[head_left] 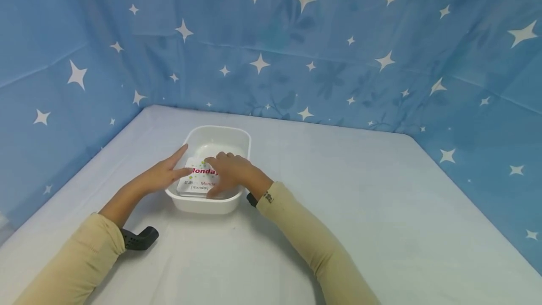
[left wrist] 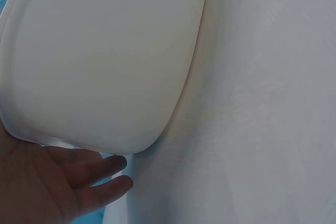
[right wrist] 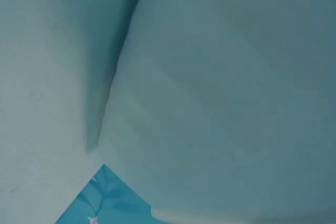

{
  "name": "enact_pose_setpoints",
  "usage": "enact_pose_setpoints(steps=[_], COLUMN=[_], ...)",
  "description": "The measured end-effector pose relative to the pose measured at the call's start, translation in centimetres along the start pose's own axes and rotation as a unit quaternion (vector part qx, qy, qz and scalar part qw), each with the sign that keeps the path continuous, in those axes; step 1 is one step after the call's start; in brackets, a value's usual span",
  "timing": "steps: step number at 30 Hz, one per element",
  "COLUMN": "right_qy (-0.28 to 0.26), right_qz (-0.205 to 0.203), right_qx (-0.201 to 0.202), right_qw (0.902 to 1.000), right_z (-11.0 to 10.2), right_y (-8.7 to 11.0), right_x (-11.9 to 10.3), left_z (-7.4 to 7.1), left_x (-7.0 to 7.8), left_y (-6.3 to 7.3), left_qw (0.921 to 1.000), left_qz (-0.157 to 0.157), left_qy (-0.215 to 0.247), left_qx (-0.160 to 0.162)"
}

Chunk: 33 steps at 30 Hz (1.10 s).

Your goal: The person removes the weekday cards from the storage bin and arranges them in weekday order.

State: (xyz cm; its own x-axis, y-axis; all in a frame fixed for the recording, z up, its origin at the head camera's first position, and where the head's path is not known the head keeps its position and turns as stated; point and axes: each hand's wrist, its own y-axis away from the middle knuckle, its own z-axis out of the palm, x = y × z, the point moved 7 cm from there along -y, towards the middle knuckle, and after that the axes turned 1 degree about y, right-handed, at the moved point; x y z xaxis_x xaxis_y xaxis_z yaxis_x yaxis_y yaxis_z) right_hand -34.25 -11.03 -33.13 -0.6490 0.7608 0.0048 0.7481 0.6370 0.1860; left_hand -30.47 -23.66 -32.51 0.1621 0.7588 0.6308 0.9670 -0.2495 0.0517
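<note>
A white plastic basin (head_left: 202, 207) stands on the table in the head view. Inside it lies what looks like a stack of flashcards (head_left: 195, 186), the top one printed "Monday" in red. My right hand (head_left: 230, 172) reaches over the right rim and grips the cards, thumb at their near edge and fingers at the far edge. At the left rim is my left hand (head_left: 163, 173), its thumb extended over the cards and its index finger along the rim. The left wrist view shows left fingers (left wrist: 100, 179) straight beside the basin's outer wall. No right fingers show in the right wrist view.
A white cloth covers the table (head_left: 381, 211). Blue curtain (head_left: 279, 32) with white stars surrounds its back and sides. A black curved device (head_left: 140, 239) sits at the left wrist; another dark piece (head_left: 251, 200) shows under the right wrist.
</note>
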Motion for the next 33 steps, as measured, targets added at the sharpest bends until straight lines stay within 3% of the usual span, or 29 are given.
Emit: enact_pose_setpoints(steps=[6, 18, 24, 33], right_qy=[0.026, 0.047, 0.04, -0.029], right_qz=[-0.021, -0.024, -0.001, 0.039], right_qx=[0.049, 0.096, 0.115, 0.124], right_qw=[0.9983, 0.9939, 0.9926, 0.9911], right_z=[-0.9, -2.2, -3.7, -5.8], right_y=[0.1, 0.9, 2.1, 3.9], right_x=[-0.2, 0.3, 1.9, 5.7], left_z=[-0.2, 0.0, 0.1, -0.1], left_x=[0.1, 0.3, 0.1, -0.1], left_y=[-0.1, -0.1, -0.2, -0.3], left_qw=[1.0, 1.0, 0.9999, 0.9999], left_qz=[0.001, 0.003, -0.008, -0.013], left_qy=[0.001, 0.002, 0.007, 0.004], left_qx=[0.0, 0.0, -0.003, -0.007])
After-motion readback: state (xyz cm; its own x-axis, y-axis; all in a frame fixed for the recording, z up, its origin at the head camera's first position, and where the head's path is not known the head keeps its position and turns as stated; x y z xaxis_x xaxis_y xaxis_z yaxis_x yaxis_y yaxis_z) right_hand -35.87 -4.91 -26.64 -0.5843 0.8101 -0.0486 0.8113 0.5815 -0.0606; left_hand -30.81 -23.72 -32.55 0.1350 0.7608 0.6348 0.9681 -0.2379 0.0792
